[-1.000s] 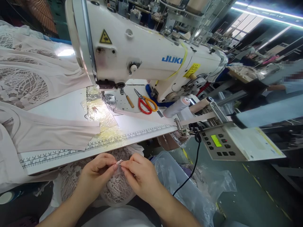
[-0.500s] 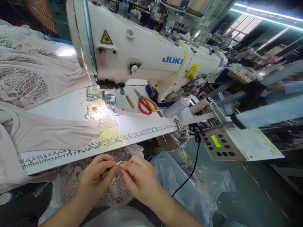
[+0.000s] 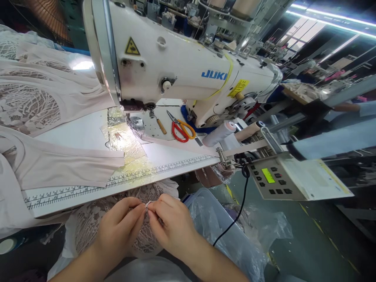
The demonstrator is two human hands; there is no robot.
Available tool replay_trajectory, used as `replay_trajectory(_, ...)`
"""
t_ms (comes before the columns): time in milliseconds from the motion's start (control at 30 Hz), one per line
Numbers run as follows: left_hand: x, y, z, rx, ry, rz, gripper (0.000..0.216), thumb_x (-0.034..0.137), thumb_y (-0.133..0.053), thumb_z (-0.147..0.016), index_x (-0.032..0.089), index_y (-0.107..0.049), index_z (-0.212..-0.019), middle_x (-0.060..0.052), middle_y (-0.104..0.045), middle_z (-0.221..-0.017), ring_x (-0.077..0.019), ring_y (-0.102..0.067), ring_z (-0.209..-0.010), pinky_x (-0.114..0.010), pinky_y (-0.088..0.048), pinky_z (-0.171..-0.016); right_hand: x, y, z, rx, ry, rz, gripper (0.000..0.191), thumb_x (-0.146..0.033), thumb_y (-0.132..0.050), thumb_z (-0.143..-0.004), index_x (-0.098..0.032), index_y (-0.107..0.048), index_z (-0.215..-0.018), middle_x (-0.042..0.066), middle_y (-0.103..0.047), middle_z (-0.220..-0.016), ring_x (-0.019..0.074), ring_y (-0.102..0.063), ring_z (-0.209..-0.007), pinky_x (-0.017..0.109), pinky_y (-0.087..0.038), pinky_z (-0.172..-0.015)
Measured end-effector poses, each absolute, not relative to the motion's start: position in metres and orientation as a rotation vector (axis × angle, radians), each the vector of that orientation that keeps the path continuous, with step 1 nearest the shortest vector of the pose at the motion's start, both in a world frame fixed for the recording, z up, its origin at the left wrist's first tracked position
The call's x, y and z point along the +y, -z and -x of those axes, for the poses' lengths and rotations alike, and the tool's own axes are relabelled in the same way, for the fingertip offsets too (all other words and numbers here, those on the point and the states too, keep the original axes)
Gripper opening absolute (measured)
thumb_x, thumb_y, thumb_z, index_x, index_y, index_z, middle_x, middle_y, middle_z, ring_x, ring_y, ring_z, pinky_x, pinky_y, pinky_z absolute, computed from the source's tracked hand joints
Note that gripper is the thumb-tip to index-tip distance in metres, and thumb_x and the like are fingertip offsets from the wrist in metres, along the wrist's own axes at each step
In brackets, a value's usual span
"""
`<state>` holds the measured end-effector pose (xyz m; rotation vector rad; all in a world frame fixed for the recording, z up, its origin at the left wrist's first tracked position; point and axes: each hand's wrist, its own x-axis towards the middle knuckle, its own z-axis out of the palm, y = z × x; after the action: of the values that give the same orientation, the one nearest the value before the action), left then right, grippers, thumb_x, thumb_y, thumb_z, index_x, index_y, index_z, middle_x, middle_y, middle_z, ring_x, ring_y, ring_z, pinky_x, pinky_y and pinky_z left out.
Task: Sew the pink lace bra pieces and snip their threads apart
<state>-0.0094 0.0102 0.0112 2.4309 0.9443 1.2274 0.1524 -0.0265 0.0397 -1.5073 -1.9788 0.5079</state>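
Observation:
My left hand (image 3: 121, 223) and my right hand (image 3: 170, 221) meet fingertip to fingertip just below the table's front edge. Both are closed in a pinch on a small pale strip of fabric (image 3: 147, 204), most of it hidden by the fingers. Beneath them a beige lace garment (image 3: 88, 223) lies over my lap. Above stands a white sewing machine (image 3: 182, 58), its needle area lit. On the table to the left, a beige fabric panel (image 3: 64, 164) reaches across the printed ruler (image 3: 164, 169).
Red-and-orange-handled scissors (image 3: 182, 131) and a wooden-handled tool (image 3: 161, 126) lie on the machine bed. A thread cone (image 3: 219, 133) stands to their right. A control box (image 3: 273, 180) with a hanging black cable juts out at right, above a clear plastic bin (image 3: 217, 219). Lace garments (image 3: 29, 102) pile up at left.
My fingers have shifted slightly around the fabric strip, and the fingertips sit closer together. Less of the strip shows between them. The sewing machine and table items have stayed put.

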Motion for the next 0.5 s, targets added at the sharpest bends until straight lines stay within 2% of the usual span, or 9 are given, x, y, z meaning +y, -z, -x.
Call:
replay_trajectory(300,0.0122,-0.0091,0.0108,0.964,-1.281,-2.416,0.014,0.008,-0.057,-0.082,0.018,-0.062,-0.091,-0.005,-0.063,-0.084,-0.0148,-0.064,-0.071,-0.022,-0.055,-0.061,-0.0277,-0.0422,-0.1537,-1.91,-0.559,1.476,0.018,-0.018,-0.045,-0.088,-0.018,-0.059,-0.078,0.002,-0.054,-0.069,0.0142,-0.053,-0.062,0.025,-0.038,-0.055)
replay_trajectory(500,0.012,-0.0108,0.0091,0.992,-1.269,-2.296,0.014,0.008,-0.055,-0.083,0.019,-0.061,-0.088,-0.003,-0.061,-0.082,-0.0122,-0.062,-0.068,-0.019,-0.053,-0.056,-0.0307,-0.0455,-0.1564,-1.914,-0.614,1.473,0.019,-0.019,-0.044,-0.089,-0.019,-0.06,-0.078,0.002,-0.054,-0.069,0.0146,-0.052,-0.063,0.025,-0.038,-0.055)
